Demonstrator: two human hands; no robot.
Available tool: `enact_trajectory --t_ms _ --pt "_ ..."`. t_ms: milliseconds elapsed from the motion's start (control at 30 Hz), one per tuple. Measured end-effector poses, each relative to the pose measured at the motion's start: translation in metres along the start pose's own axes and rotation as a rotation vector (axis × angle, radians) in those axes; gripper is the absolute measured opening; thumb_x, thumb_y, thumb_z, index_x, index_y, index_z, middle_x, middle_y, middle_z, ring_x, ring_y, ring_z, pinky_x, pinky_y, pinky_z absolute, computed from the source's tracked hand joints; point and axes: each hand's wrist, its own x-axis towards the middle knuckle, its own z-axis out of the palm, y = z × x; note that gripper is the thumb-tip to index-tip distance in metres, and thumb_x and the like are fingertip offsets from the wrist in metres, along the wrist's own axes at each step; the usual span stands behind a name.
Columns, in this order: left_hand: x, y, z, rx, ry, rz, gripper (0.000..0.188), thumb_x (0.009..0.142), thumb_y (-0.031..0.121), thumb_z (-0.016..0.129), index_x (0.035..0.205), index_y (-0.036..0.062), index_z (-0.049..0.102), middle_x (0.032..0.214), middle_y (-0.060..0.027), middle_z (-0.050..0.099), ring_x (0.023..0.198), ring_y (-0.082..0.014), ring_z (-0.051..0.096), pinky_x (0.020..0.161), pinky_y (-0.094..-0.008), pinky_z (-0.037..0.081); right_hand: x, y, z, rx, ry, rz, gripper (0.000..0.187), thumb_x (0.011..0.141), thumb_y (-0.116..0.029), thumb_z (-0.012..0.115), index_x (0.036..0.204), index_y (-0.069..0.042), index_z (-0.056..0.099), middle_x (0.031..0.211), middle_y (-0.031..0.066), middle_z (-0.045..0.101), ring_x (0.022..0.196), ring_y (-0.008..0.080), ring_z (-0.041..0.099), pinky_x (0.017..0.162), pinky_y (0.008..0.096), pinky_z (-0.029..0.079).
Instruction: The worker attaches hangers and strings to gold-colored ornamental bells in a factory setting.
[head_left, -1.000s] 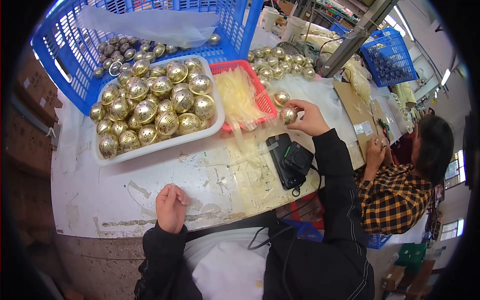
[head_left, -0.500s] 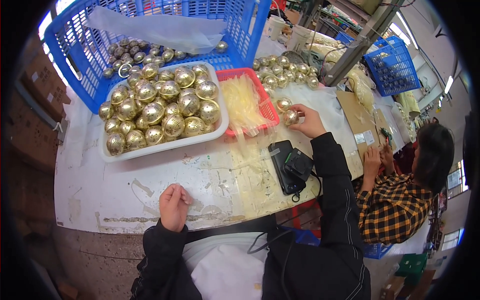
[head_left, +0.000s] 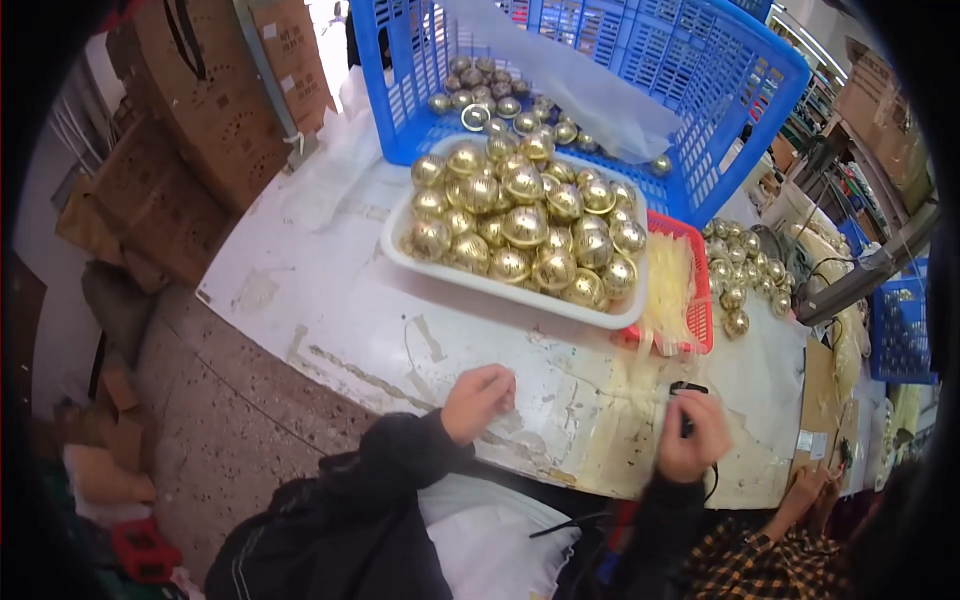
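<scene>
My left hand hovers over the near part of the white table, its fingers closed together. Whatever lies between them, if anything, is too small to make out. Over the table's right part, my right hand is smeared by motion and covers most of a black device. A white tray heaped with shiny gold balls stands beyond my hands. Against its right side is a red basket holding pale yellow strips. One gold ball lies just right of that basket.
Behind the tray, a large blue crate holds smaller, duller balls and a translucent sheet. More gold balls lie at the right. Cardboard boxes stand at the far left. Another person's hands work at the lower right beside a metal post.
My right hand has let go of the gold ball beside the red basket and drawn back toward me. The view has swung left, bringing boxes and floor in. My left hand's fingers stay closed.
</scene>
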Motion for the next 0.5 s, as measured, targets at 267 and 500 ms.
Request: enact_trajectory --t_ms 267,500 --pt "-0.002 0.014 0.001 0.213 -0.033 0.058 0.019 0.103 0.014 0.052 0.091 0.0009 0.06 0.08 -0.0025 0.06 0.072 -0.0106 0.054 0.07 -0.0253 0.044 -0.056 -0.001 0.042 0.111 0.059 0.306 0.022 0.081 0.004 0.067 0.063 0.001 0.054 0.058 0.0119 0.054 0.047 0.0211 0.049 0.048 0.0303 0.036" --pt "0.005 0.144 0.005 1.226 0.342 0.924 0.019 0.085 0.008 0.072 0.101 -0.0004 0.067 0.094 -0.012 0.068 0.088 -0.0217 0.064 0.081 -0.0316 0.05 -0.073 0.01 0.048 0.12 0.024 0.341 0.035 0.08 0.009 0.061 0.056 0.0 0.037 0.05 0.0137 0.035 0.038 0.0245 0.033 0.042 0.0368 0.022"
